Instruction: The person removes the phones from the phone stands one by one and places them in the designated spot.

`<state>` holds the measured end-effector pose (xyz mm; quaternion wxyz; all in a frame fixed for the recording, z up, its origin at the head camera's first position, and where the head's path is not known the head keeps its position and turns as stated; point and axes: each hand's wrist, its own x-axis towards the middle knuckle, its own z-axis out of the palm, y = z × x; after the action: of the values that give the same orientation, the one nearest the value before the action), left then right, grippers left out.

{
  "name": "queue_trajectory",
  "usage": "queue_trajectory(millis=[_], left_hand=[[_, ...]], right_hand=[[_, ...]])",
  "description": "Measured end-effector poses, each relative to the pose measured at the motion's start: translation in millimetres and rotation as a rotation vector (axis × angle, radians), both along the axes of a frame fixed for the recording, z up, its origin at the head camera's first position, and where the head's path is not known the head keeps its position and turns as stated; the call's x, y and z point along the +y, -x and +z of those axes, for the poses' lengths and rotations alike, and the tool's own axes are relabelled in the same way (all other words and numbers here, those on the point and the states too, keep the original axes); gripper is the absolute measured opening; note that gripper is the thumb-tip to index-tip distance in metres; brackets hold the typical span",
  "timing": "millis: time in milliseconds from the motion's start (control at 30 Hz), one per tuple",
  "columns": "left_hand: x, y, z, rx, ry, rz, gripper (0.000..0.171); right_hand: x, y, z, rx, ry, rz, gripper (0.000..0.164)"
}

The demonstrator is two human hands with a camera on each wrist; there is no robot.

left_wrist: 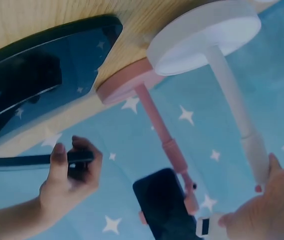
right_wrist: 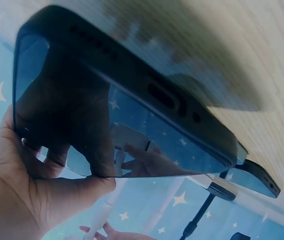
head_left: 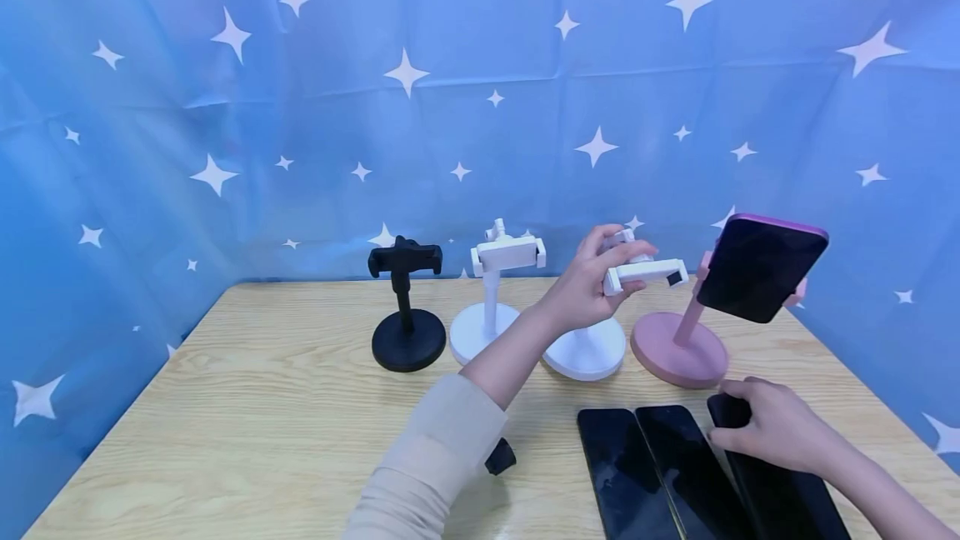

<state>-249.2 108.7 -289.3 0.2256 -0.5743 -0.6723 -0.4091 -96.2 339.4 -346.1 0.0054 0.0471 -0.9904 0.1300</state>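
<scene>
"Rightmost phone (head_left: 787,498), black: how is it entered?"

"At the near right of the worktop (head_left: 262,407), beside a middle phone (head_left: 686,465) and a left phone (head_left: 626,473), both laid flat. Near its far end it is pinched by the right hand (head_left: 776,427); whether its near end is raised cannot be told."

"Long axis?"

"Run fore and aft, far end slanted leftward. Just beyond that end is set the base of the pink stand (head_left: 686,332); farther left, the right-hand white stand (head_left: 588,352) is placed."

"State of the hands?"

"Well apart, both occupied. By the left hand (head_left: 592,282), the clamp (head_left: 647,272) of the right-hand white stand is gripped; the phone is reached more nearly by the right."

"Holders and contents?"

"Four stands listed. In the pink stand, a purple-edged phone (head_left: 761,269) is held, tilted, screen dark. To the left are ranged the second white stand (head_left: 491,298) and the black stand (head_left: 405,307)."

"Sundries?"

"One small black item (head_left: 500,457), partly covered by the left sleeve (head_left: 427,457); not identified."
</scene>
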Motion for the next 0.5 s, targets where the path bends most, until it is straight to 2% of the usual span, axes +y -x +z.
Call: queue_trajectory(millis=[100,300,500], left_hand=[[0.9,6.2,-3.5,-0.036,0.039,0.018,0.031],[1.6,17.7,-5.2,-0.178,0.09,0.032,0.034],[0.9,20.1,-2.4,-0.292,0.133,0.038,0.036]], right_hand=[[-0.2,1.8,-1.8,-0.013,0.002,0.002,0.055],[3.0,3.4,-5.3,-0.017,0.002,0.002,0.052],[9.5,5.3,-7.6,0.0,0.018,0.028,0.052]])
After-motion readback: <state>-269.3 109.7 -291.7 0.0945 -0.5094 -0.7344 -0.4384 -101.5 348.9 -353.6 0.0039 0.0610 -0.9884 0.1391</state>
